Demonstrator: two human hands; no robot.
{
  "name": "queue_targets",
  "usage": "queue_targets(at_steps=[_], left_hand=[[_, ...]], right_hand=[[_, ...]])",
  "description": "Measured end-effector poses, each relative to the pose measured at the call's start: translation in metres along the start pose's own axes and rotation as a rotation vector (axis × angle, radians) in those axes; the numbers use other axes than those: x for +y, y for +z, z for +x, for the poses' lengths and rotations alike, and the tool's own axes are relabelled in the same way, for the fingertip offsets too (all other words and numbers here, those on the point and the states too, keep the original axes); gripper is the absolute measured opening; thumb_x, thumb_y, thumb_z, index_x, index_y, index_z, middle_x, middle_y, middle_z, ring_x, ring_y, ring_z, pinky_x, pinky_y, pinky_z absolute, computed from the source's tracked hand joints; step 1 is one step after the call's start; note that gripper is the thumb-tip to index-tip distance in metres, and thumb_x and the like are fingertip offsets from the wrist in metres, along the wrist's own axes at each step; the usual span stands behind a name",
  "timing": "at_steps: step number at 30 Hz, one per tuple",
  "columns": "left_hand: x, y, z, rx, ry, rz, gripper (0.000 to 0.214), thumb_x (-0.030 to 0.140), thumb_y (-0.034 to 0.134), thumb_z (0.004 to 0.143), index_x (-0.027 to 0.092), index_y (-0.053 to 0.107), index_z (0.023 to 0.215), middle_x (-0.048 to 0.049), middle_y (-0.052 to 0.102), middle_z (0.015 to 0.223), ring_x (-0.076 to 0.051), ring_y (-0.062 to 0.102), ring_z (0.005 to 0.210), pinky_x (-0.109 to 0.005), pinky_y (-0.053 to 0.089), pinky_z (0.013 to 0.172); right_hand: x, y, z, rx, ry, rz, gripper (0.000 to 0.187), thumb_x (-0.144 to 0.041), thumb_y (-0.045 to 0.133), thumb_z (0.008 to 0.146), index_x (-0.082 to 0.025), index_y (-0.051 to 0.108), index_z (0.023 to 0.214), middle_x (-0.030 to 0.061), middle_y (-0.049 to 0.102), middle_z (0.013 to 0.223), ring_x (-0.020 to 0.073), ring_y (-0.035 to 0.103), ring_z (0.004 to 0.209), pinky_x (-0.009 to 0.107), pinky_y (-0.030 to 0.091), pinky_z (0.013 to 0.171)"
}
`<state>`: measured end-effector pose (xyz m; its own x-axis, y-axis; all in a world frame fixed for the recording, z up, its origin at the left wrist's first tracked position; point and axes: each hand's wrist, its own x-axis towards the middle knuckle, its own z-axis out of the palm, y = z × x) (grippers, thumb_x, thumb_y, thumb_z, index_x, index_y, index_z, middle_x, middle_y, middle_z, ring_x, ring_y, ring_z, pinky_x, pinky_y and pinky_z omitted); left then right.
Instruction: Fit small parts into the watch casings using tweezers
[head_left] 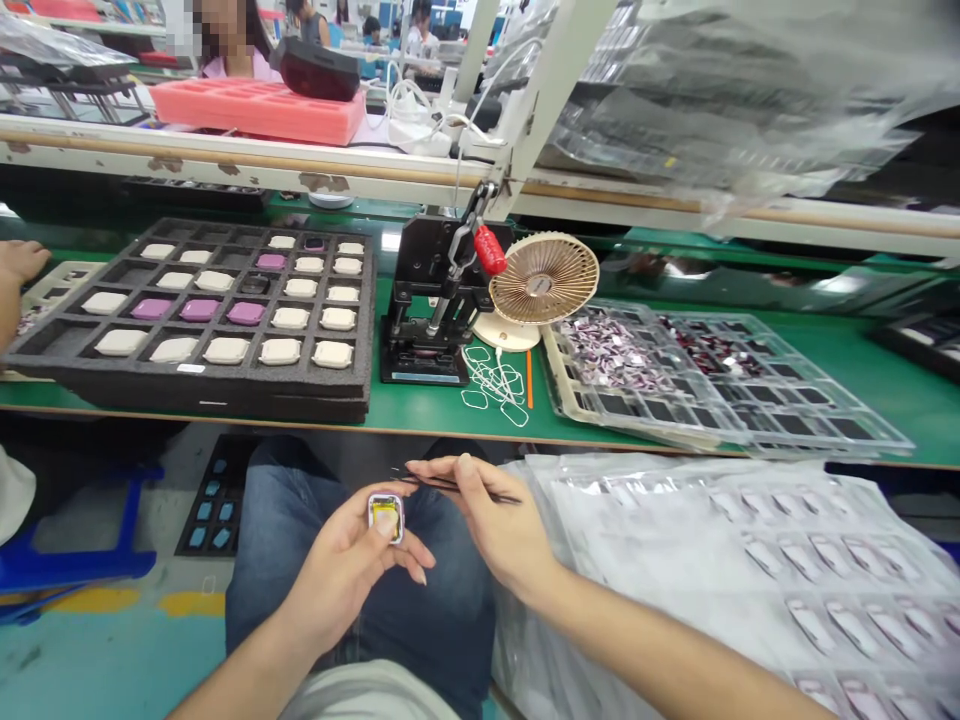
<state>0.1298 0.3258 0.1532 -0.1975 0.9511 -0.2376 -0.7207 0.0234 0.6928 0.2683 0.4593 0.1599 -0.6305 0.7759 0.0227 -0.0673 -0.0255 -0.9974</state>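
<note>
Above my lap, my left hand [352, 555] grips a small square watch case [400, 510] with a pale purple rim and a yellow part inside. The thumb presses on its open face. My right hand [499, 515] is closed on dark tweezers [442, 483], whose tips point left, just above the watch case. Whether the tips touch the case or hold anything is too small to tell. On the green bench [420, 405] beyond my hands lie several thin white ring gaskets [491, 380] in a loose heap, beside an orange stick [529, 378].
A black foam tray [300, 385] with white and purple cases stands left. A black press [427, 270] with a red handle and a beige fan [546, 280] stand mid-bench. Clear part trays [720, 430] lie right; plastic-wrapped sheets [637, 560] are beside my leg. Another person's hand [22, 260] is far left.
</note>
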Motion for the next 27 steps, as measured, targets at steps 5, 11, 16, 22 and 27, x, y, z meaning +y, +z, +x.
queue_targets(at_steps=[5, 11, 16, 22, 27], left_hand=[[-0.006, -0.005, 0.003, 0.041, 0.006, -0.003, 0.030, 0.032, 0.072, 0.097, 0.017, 0.072, 0.123, -0.0106, 0.073, 0.097, -0.023, 0.073, 0.084, -0.034, 0.057, 0.072], [-0.008, -0.006, 0.001, 0.013, -0.014, -0.011, 0.028, 0.032, 0.070, 0.098, 0.017, 0.070, 0.122, -0.0087, 0.072, 0.090, -0.023, 0.073, 0.082, -0.035, 0.058, 0.071], [-0.009, -0.002, 0.000, 0.027, -0.017, 0.058, 0.035, 0.037, 0.071, 0.098, 0.018, 0.068, 0.127, -0.0135, 0.074, 0.107, -0.027, 0.076, 0.087, -0.041, 0.062, 0.077], [-0.009, -0.001, 0.001, 0.124, 0.000, 0.144, 0.047, 0.044, 0.077, 0.092, 0.017, 0.067, 0.129, -0.0140, 0.076, 0.106, -0.027, 0.077, 0.085, -0.043, 0.065, 0.079], [-0.009, 0.001, -0.001, 0.148, 0.002, 0.187, 0.048, 0.044, 0.081, 0.088, 0.019, 0.071, 0.128, -0.0135, 0.076, 0.114, -0.023, 0.076, 0.080, -0.038, 0.066, 0.071]], right_hand=[[-0.001, -0.008, 0.002, -0.105, -0.111, -0.200, 0.044, -0.052, 0.058, 0.108, -0.020, 0.083, 0.090, 0.0110, 0.077, 0.108, 0.0216, 0.075, 0.100, 0.032, 0.064, 0.085], [-0.001, -0.015, -0.003, -0.272, -0.326, -0.312, 0.018, -0.027, 0.073, 0.100, -0.026, 0.081, 0.116, 0.0093, 0.075, 0.117, 0.0216, 0.074, 0.105, 0.035, 0.062, 0.092], [-0.001, -0.016, -0.004, -0.187, -0.395, -0.382, 0.019, -0.023, 0.068, 0.103, -0.027, 0.081, 0.116, 0.0071, 0.079, 0.116, 0.0226, 0.077, 0.105, 0.036, 0.066, 0.094], [-0.022, -0.015, -0.010, -0.297, -0.577, -0.452, 0.042, -0.008, 0.065, 0.101, -0.029, 0.071, 0.136, 0.0079, 0.072, 0.136, 0.0255, 0.069, 0.126, 0.042, 0.061, 0.107], [-0.012, -0.006, -0.012, -0.426, -0.633, -0.419, 0.045, -0.007, 0.064, 0.102, -0.029, 0.067, 0.141, 0.0080, 0.071, 0.137, 0.0255, 0.065, 0.132, 0.047, 0.055, 0.116]])
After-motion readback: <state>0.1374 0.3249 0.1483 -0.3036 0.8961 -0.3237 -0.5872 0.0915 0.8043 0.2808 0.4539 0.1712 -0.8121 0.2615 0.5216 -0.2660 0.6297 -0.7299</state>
